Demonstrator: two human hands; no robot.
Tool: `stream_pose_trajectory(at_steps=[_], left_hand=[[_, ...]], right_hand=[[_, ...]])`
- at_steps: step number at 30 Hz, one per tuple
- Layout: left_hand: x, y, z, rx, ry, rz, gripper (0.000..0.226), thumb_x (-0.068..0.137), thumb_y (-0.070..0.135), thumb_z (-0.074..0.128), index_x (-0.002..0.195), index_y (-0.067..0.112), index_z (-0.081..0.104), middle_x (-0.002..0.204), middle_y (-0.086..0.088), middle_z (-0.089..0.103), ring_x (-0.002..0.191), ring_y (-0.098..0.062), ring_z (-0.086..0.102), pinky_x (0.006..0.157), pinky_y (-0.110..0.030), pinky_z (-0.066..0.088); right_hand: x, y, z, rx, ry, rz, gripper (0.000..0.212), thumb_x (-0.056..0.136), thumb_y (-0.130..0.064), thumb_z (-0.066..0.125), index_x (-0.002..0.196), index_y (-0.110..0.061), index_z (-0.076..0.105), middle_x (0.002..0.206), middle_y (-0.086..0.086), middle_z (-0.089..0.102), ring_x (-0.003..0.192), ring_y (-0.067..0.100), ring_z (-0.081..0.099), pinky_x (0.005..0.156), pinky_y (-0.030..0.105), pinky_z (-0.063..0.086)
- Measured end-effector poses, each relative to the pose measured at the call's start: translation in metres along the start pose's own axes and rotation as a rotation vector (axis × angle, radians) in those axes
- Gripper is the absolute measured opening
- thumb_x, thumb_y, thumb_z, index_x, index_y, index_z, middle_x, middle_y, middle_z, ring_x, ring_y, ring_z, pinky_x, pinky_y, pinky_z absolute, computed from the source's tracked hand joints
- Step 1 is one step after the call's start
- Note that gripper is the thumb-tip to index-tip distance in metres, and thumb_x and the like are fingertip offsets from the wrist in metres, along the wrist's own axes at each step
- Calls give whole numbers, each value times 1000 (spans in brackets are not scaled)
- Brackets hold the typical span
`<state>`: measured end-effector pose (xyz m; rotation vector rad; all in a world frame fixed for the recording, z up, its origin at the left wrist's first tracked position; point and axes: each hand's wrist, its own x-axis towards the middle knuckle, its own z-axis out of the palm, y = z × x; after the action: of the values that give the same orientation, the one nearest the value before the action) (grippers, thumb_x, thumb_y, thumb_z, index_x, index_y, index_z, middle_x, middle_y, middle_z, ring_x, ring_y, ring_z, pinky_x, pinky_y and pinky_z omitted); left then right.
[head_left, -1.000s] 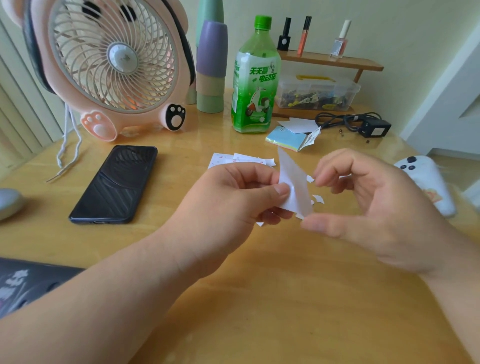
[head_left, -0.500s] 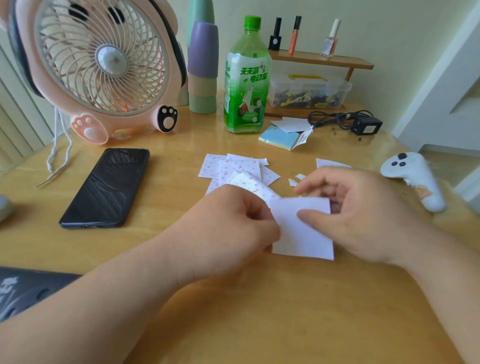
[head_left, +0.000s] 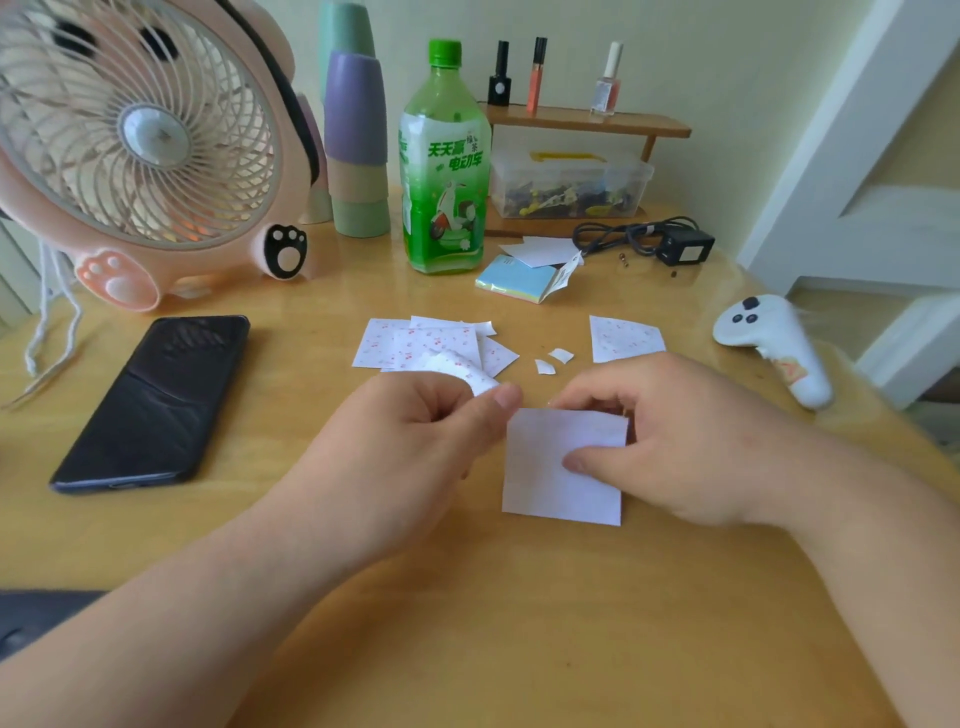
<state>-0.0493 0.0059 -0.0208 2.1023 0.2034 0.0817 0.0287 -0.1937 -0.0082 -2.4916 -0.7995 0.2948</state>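
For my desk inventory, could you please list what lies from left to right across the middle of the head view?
Black phone → pile of patterned paper pieces → white paper square → white controller.

Plain white square paper sheet, lying flat, upper edge beneath the right hand fingers; curled red-speckled paper scrap pinched at the left hand fingertips.
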Motion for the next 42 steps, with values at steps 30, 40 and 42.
stream_pose_trajectory(at_steps=[30,40,42], left_hand=[[-2,3,0,-150,93,14,38,87,43,72,66,12,70,48,10,59,40,-3,49,42,-11,36],[-1,-1,0,-250,26,59,15,86,30,78,74,22,75,57,9,63,47,-7,54,48,-14,41],[-1,-2,1,-391,-15,49,11,79,29,87,85,25,79,66,7,67,54,-12,56,53,-21,45]], right_hand=[[-11,12,-38,-398,-95,481,45,75,-58,76,112,-45,54,94,-18,63,82,1,59,65,25,44],[-7,11,-29,-142,53,266,19,86,-16,68,89,-35,65,73,-13,70,65,5,63,65,31,54],[-8,2,-27,173,138,111,20,84,-10,75,90,-28,70,74,-6,71,59,11,62,63,38,55]])
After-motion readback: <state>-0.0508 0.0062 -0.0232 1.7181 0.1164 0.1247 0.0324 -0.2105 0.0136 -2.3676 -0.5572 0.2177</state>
